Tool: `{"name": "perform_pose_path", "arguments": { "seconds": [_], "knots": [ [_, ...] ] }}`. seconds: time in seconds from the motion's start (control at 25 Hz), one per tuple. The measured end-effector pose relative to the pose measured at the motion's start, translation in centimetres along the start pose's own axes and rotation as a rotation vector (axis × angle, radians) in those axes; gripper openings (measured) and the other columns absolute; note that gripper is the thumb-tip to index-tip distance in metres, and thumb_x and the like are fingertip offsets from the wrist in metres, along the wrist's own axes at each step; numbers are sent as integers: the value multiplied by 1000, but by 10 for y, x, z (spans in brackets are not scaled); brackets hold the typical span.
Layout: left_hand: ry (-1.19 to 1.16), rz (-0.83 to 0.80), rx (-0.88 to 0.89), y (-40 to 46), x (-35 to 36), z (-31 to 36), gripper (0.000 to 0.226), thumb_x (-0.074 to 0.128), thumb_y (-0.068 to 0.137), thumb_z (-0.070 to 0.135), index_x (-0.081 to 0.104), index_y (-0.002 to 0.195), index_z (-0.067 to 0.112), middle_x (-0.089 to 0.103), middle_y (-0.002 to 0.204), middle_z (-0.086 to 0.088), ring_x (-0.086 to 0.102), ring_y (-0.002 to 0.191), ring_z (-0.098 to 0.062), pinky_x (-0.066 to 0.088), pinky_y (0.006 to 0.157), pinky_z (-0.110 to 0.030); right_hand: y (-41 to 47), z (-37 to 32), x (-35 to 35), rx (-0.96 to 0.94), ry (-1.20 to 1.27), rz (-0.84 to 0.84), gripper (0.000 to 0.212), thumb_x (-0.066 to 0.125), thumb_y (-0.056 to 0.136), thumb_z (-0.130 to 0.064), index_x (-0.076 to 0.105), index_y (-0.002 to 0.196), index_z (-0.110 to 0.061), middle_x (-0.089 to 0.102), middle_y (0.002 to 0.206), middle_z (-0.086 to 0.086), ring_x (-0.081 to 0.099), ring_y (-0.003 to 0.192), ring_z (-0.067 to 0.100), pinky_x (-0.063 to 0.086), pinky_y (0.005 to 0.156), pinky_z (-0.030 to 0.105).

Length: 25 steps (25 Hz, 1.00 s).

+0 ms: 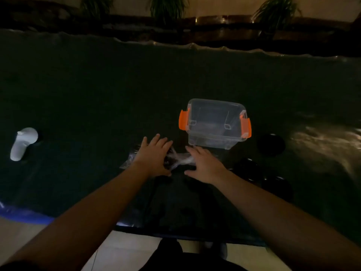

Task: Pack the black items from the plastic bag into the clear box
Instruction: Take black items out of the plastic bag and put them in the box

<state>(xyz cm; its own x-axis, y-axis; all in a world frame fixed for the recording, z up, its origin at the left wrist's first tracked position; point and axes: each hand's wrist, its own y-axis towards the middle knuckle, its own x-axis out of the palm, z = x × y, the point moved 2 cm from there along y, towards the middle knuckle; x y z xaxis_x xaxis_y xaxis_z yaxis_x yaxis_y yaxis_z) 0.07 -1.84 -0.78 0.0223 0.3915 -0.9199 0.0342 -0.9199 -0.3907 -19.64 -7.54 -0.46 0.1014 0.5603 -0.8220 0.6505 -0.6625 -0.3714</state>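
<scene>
Both forearms are bare, the left hand (pixel 154 155) and right hand (pixel 205 165) ungloved, without rings.

Both hands, left (pixel 154 155) and right (pixel 203 165), lie flat on the bag (pixel 175 160); box (pixel 214 124) at 1 o'clock.

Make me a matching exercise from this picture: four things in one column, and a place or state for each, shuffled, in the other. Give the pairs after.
Things:
1. clear box
2. plastic bag
3. white controller
4. round black items

Places or states:
A. far left on the table, away from both hands
B. under the fingers of the left hand and right hand
C. open, orange clips at its ends, nothing clearly inside
D. on the table to the right of the box and hands

Pairs: 1-C, 2-B, 3-A, 4-D
</scene>
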Motion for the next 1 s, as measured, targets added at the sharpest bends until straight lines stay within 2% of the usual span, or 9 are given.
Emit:
{"name": "perform_pose_path", "arguments": {
  "seconds": [0.08, 0.12, 0.2, 0.24, 0.32, 0.68, 0.8, 0.88, 1.0],
  "knots": [
    [22, -37, 11, 5, 2, 4, 122, 77, 65, 68, 12, 159, 24, 22, 166, -6, 16, 153, -31, 13, 117, -67, 8, -3, 9, 43, 48, -48, 86, 75, 90, -41, 27, 161, -27, 37, 163, 6, 38, 146, 29, 38, 115, 49],
    [22, -27, 10, 6, 6, 5, 119, 78, 67, 65, 14, 159, 24, 27, 164, -6, 23, 150, -30, 16, 116, -67, 10, -4, 14, 52, 72, -60, 73, 72, 93, -37, 37, 157, -26, 48, 155, 7, 47, 139, 28, 42, 111, 46],
    [7, 31, 26, 7, 8, 5, 111, 76, 70, 62, 19, 157, 25, 36, 159, -6, 34, 144, -30, 22, 116, -64, 16, -4, 18, 66, 111, -89, 31, 64, 99, -31, 63, 129, -23, 67, 122, 5, 64, 113, 24, 51, 98, 42],
    [-1, 50, 31, 6, 8, 4, 108, 75, 70, 62, 21, 156, 25, 38, 157, -6, 36, 142, -29, 24, 116, -63, 15, -5, 17, 78, 127, -107, 14, 61, 101, -29, 68, 111, -22, 69, 106, 3, 67, 99, 21, 54, 91, 41],
    [-19, 92, 36, 2, 7, 0, 108, 76, 68, 62, 25, 155, 25, 41, 154, -4, 40, 139, -28, 27, 115, -58, 11, -6, 9, 60, 181, -102, 16, 57, 103, -29, 68, 94, -22, 68, 90, 0, 66, 85, 16, 55, 82, 39],
    [-646, 382, -22, -53, -7, 1, 106, 86, 51, 64, 38, 139, 30, 52, 132, 7, 53, 115, -9, 51, 98, -37, -30, -45, -75, -137, 346, -223, 23, 55, 105, -38, 70, 100, -21, 70, 96, 3, 66, 87, 14, 51, 76, 31],
    [-835, 514, -48, -70, -4, 22, 107, 87, 51, 64, 36, 141, 35, 44, 131, 11, 46, 115, -2, 44, 98, -25, -42, -62, -92, -177, 376, -216, 25, 51, 106, -41, 67, 98, -24, 71, 98, 3, 68, 91, 15, 57, 85, 39],
    [-887, 564, -87, -77, 0, 42, 101, 87, 53, 64, 39, 139, 38, 40, 130, 10, 45, 117, -5, 41, 99, -25, -48, -64, -93, -158, 407, -182, 22, 52, 106, -39, 67, 100, -24, 71, 101, 3, 69, 95, 15, 58, 90, 44],
    [-925, 577, -129, -87, 10, 69, 90, 82, 56, 70, 44, 131, 38, 32, 130, 11, 43, 117, -8, 41, 101, -26, -54, -54, -87, -126, 442, -98, 16, 58, 102, -37, 67, 98, -25, 71, 98, 0, 70, 91, 9, 61, 87, 43]
  ]
}}
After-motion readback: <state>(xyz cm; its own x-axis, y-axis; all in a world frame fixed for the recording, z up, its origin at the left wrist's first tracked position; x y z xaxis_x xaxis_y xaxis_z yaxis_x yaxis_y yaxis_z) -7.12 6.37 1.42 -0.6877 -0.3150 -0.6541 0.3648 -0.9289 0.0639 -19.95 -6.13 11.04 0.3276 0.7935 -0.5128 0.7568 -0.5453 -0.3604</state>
